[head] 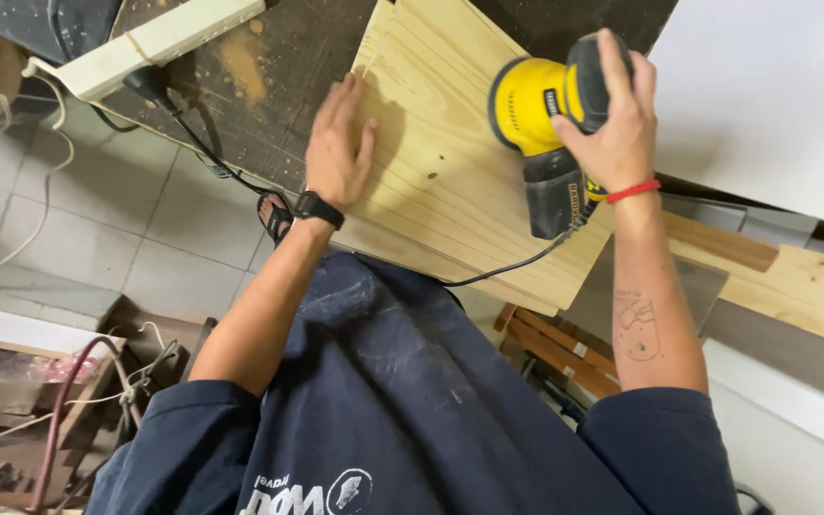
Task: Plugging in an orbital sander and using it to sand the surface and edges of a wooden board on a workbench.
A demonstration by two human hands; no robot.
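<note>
A pale pine board [450, 181] lies on a dark workbench [278, 105]. My left hand [339, 148] rests flat on the board's left edge, fingers together, a black watch on the wrist. My right hand [612, 119] grips the top of a yellow and black electric sander [550, 124] that stands on the board's right part. A red string circles that wrist, and a small tattoo shows on the forearm. The sander's black cord [517, 262] trails off the board's near edge.
A white power strip [159, 38] with a black plug lies at the bench's far left. A large white panel [765, 95] sits at the right, with wood planks [793, 281] below it. Hoses, cables and clutter lie on the tiled floor [88, 210] at left.
</note>
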